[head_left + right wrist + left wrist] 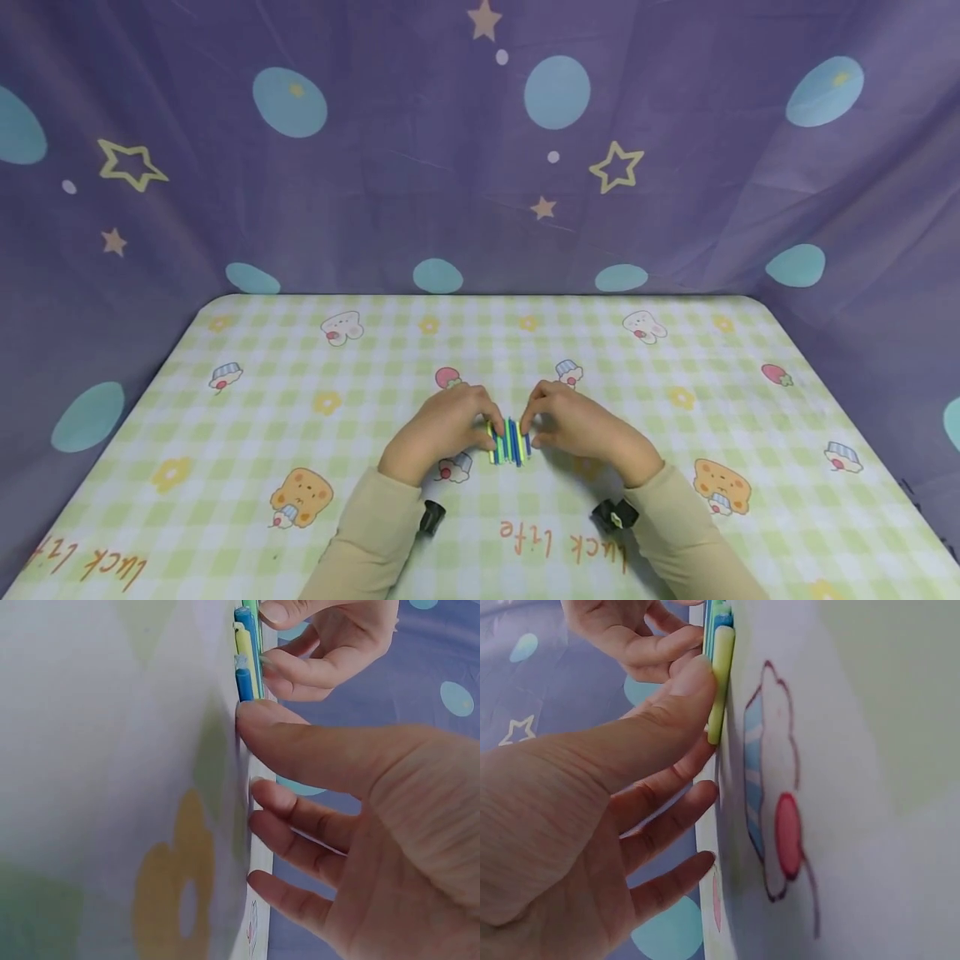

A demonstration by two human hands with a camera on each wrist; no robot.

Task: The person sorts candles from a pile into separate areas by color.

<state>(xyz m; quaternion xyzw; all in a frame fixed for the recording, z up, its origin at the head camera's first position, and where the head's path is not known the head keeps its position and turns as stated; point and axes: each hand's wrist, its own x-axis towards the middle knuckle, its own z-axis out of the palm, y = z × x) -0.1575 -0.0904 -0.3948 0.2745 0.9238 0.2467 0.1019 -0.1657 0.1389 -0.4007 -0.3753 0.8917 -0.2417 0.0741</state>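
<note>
A row of short thin sticks [512, 443] in yellow, green and blue lies side by side on the tablecloth, between both hands. At the left side of the row is my left hand [448, 429]. Its thumb [694, 679] rests against the outer yellow stick [721, 682], and the index fingertip overlaps the left sticks in the head view. My right hand [581, 425] stands at the right side, its thumb tip [259, 716] right at the end of a blue stick [244, 685]. The other fingers of both hands are spread and touch the cloth.
The table wears a green-and-white checked cloth [375, 517] printed with bears, cupcakes, flowers and letters. Behind it hangs a purple curtain [465, 208] with stars and blue ovals. A dark wrist device [615, 515] sits at the right sleeve, another [432, 517] at the left.
</note>
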